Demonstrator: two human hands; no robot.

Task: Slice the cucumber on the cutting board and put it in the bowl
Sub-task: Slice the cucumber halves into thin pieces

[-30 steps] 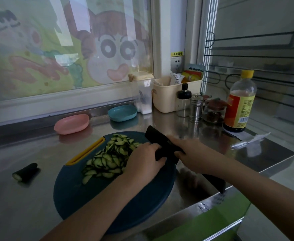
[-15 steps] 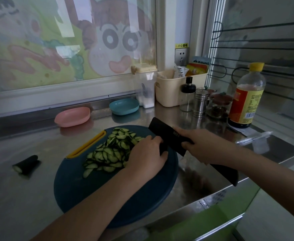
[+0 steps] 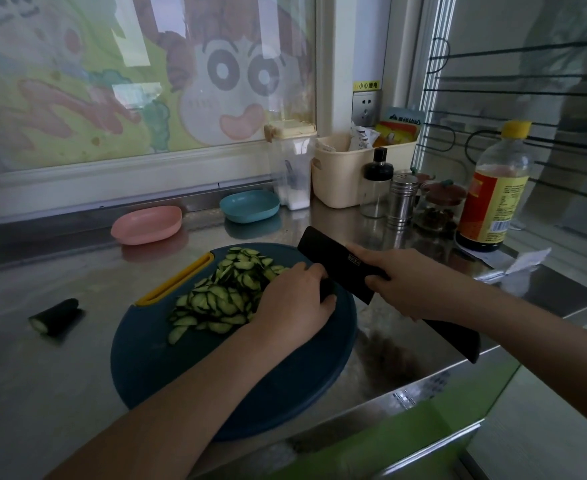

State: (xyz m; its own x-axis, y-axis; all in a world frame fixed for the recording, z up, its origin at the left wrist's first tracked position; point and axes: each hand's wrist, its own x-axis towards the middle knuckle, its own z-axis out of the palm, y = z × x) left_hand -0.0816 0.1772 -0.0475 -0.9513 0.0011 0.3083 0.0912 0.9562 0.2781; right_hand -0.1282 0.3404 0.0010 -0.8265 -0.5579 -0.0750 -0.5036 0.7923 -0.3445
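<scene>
The left hand lies knuckles-up on the cutting board, fingers curled down over a dark cucumber stub that shows only just past the fingertips. The knife stands right against those fingertips. The right hand grips it tightly, fingers wrapped where the black blade meets the handle. The blade slants up and away, and the handle end sticks out behind the wrist, over the edge of the surface.

At far left a cut-off cucumber end lies alone on the surface, well apart from the board. A pink bowl sits behind the board near the wall. A heap of thin cucumber slices lies on the round blue board, touching the left hand. A blue bowl sits further right along the wall. A yellow-capped bottle stands at the far right.
</scene>
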